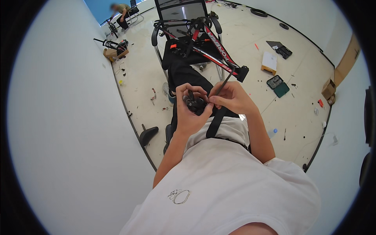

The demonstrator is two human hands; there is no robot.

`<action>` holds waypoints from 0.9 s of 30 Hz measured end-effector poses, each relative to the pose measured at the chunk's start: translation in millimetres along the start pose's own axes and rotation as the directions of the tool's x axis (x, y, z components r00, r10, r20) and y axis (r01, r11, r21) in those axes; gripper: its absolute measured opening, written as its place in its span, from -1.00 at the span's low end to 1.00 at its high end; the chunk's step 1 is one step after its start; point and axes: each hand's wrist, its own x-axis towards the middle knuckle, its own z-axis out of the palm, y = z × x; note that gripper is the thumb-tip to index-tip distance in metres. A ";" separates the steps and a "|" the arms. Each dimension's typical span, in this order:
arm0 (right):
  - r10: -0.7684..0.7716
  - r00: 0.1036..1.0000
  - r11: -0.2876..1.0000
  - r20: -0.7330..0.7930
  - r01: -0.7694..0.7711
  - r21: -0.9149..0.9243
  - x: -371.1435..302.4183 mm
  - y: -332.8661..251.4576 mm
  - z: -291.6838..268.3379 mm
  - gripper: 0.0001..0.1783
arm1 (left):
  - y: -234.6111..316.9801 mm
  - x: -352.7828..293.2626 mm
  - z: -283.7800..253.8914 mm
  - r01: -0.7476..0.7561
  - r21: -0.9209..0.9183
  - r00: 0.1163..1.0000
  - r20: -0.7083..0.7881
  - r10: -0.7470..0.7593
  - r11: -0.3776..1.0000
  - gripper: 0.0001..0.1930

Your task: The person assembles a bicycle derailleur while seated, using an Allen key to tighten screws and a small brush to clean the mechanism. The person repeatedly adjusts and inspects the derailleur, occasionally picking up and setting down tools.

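Note:
Above my lap, my left hand (190,111) is curled round a small black bicycle part (194,103). Its exact kind is hard to make out behind the fingers. Close beside it, my right hand (235,100) pinches a long dark hex key (225,81). The key's bent end points up and away, while its lower end runs in between my fingertips by the black part. Whether that end sits in a bolt is hidden. A red, black and white bicycle frame (221,53) rests across a black office chair (168,58) just beyond my hands.
On the floor to the right lie an open green tool case (281,89), a black case (284,51) and a white-topped box (269,61). A saddle (149,136) lies at the left by the wall. Bike parts fill a carton (111,53). Far off, another person (122,15) sits bent forward.

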 end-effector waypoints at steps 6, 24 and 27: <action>0.118 0.993 0.992 -0.028 -0.119 -0.032 2.0 1.5 -0.1 -0.75 | -3.7 -0.6 -6.5 -0.184 0.280 0.980 0.130 0.153 0.942 -0.41; 0.073 0.997 0.993 0.029 -0.070 -0.090 -1.0 1.0 -0.3 -0.80 | -2.2 -2.3 -3.5 -0.037 0.121 0.997 0.067 0.030 0.992 -0.35; 0.079 0.997 0.993 0.022 -0.076 -0.092 1.3 1.8 0.1 -0.84 | -0.3 -1.2 -2.1 -0.043 0.149 0.998 0.062 0.034 0.988 -0.36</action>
